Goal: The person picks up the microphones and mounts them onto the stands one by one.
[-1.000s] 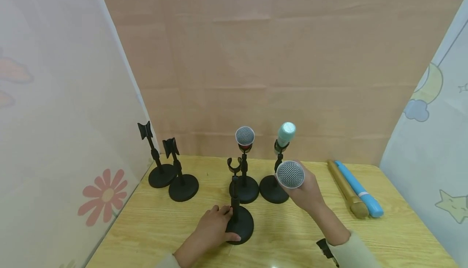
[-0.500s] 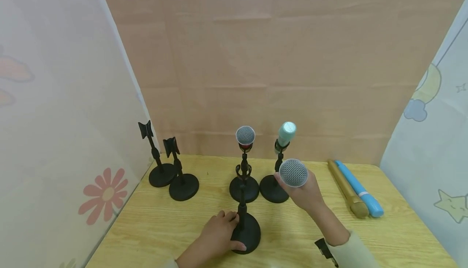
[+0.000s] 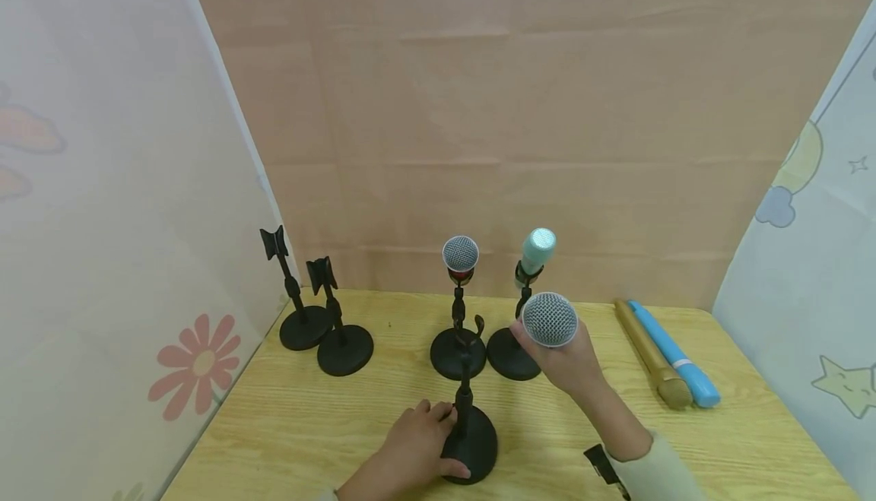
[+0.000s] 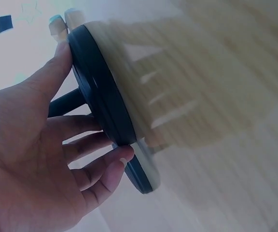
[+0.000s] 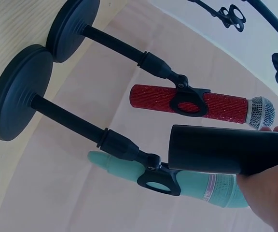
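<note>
One microphone (image 3: 550, 320) (right hand (image 3: 569, 358)) and one black stand (image 3: 481, 448) (left hand (image 3: 417, 444)) are held.

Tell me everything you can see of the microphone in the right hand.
The microphone has a rounded silver mesh head and a smooth black handle, perhaps metal or plastic. The right hand grips it above the table, mesh facing the head camera. The right wrist view shows the handle's free end in front of the teal microphone. Only the hand visibly touches it.
</note>
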Demonstrator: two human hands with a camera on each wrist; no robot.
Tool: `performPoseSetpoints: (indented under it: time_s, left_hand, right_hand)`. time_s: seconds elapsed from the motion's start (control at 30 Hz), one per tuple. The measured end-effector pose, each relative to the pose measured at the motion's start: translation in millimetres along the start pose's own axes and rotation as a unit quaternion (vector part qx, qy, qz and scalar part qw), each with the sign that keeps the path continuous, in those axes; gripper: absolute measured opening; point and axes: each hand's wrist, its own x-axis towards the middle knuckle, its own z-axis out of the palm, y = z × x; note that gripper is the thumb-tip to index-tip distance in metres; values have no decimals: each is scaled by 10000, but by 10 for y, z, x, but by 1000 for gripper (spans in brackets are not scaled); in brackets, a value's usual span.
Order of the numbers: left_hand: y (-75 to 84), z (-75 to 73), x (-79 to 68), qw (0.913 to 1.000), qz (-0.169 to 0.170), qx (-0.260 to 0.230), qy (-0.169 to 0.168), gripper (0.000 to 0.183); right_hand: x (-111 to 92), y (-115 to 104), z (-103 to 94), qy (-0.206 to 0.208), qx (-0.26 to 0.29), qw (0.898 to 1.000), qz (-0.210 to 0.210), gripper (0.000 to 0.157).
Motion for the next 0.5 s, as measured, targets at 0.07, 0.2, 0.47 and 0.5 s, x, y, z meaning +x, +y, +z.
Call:
performPoseSetpoints:
  time_s: [0.07, 0.2, 0.47, 0.5]
  left_hand:
    - [31, 6, 8, 10000, 24, 61, -33, 85]
    - [85, 14, 25, 9998, 81, 161, -19, 85]
    - [160, 45, 42, 9998, 92, 190, -32, 86]
    - [168, 49, 45, 9998, 103, 178, -36, 86]
  right_hand:
    - [8, -9, 6, -27, 89, 9999, -131, 23]
    - [25, -20, 14, -107, 356, 9989, -299, 22]
    - [42, -57, 25, -253, 816, 9955, -411, 22]
    - [45, -64, 27, -272, 867, 9950, -423, 22]
